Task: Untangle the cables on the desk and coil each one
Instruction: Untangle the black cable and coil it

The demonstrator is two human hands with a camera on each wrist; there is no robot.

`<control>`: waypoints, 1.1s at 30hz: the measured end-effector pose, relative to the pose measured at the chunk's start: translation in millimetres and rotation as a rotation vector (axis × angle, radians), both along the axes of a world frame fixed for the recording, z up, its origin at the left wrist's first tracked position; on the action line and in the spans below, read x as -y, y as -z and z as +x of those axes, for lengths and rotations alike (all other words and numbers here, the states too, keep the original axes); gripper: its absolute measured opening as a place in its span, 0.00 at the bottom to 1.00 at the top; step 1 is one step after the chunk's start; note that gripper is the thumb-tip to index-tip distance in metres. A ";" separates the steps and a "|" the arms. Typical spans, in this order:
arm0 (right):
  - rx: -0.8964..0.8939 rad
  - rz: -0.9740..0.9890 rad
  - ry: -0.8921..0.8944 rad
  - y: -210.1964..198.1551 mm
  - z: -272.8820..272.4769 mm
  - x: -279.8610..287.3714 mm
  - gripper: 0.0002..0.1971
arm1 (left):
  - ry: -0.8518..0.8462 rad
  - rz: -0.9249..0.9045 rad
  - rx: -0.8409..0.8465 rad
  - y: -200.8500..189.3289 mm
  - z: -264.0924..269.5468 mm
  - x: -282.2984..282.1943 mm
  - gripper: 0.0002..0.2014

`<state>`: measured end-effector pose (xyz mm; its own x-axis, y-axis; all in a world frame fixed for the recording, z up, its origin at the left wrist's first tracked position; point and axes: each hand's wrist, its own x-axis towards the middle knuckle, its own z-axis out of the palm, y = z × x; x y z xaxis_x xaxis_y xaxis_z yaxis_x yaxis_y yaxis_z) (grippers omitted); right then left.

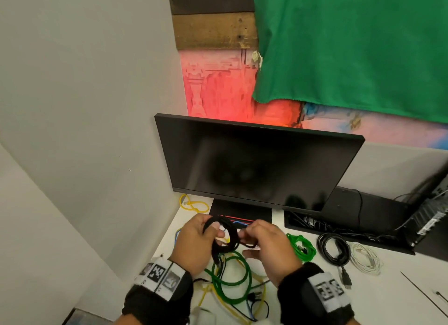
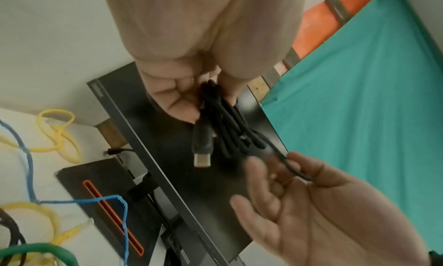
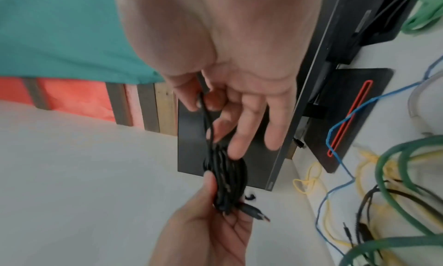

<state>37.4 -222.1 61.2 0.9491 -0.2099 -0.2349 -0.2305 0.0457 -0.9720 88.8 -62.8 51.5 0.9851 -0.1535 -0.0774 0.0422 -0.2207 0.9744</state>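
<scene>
nearest, left hand [image 1: 197, 240] clamps the black cable [image 1: 224, 235] coil above the bench [image 1: 378, 283] tangle; keep that pinch firm so loops stay stacked. right hand [image 1: 269, 244] pinches the loose tail; wrap it snugly round the bundle.

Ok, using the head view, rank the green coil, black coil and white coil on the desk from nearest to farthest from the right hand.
1. Green coil: just to the right of the right hand.
2. Black coil: further right, beside the green one.
3. White coil: farthest right, next to the black one.
</scene>
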 end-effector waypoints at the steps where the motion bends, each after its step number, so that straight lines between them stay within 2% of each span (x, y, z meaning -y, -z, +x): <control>1: -0.013 0.205 -0.020 -1.8 -2.3 7.6 0.19 | -0.003 -0.028 -0.002 -2.0 1.5 -4.8 0.04; 3: 0.004 0.388 -0.091 -0.9 -5.0 20.8 0.17 | 0.004 -0.023 0.032 -6.0 2.6 -12.3 0.05; 8: 0.184 0.426 -0.083 0.3 -4.8 27.7 0.08 | 0.016 0.099 0.152 -11.5 0.2 -9.9 0.04; 10: 0.177 0.499 -0.131 0.6 -5.3 32.3 0.08 | 0.027 0.135 0.148 -12.0 -1.0 -11.3 0.03; 12: 0.094 0.461 -0.213 1.9 -8.0 44.3 0.11 | 0.097 0.207 0.129 -10.6 0.8 -20.8 0.06; 15: 0.042 0.214 -0.315 -1.7 -9.4 59.3 0.10 | 0.417 0.396 0.088 -13.7 -1.8 -37.3 0.22; 17: 0.094 -0.062 -0.320 -6.8 -7.6 58.1 0.10 | 0.595 0.543 0.125 -18.8 -7.9 -35.6 0.29; 19: 0.229 -0.420 -0.306 -10.3 -4.1 50.4 0.08 | 0.667 0.679 0.244 -22.7 -11.8 -26.3 0.24; 21: 0.371 -0.628 -0.274 -10.4 -0.2 44.1 0.07 | 0.659 0.734 0.322 -26.7 -13.4 -19.8 0.18; 26: 0.445 -0.989 -0.155 0.5 8.1 51.3 0.07 | 0.590 0.559 0.321 -27.3 -14.8 -23.7 0.06; 28: 0.469 -1.061 -0.133 9.7 11.2 50.4 0.06 | 0.572 0.483 0.317 -26.1 -16.9 -21.3 0.02; 31: 0.427 -0.992 -0.125 28.1 10.4 33.9 0.07 | 0.453 0.400 0.380 -19.6 -18.7 -14.7 0.03; 33: 0.338 -0.768 -0.200 43.6 7.8 19.7 0.08 | 0.388 0.288 0.357 -13.5 -18.2 -9.7 0.10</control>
<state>45.2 -241.7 17.6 0.9786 -0.0168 0.2052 0.1427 -0.6631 -0.7348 70.6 -53.1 65.0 0.8344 -0.5287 0.1559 -0.4128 -0.4119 0.8124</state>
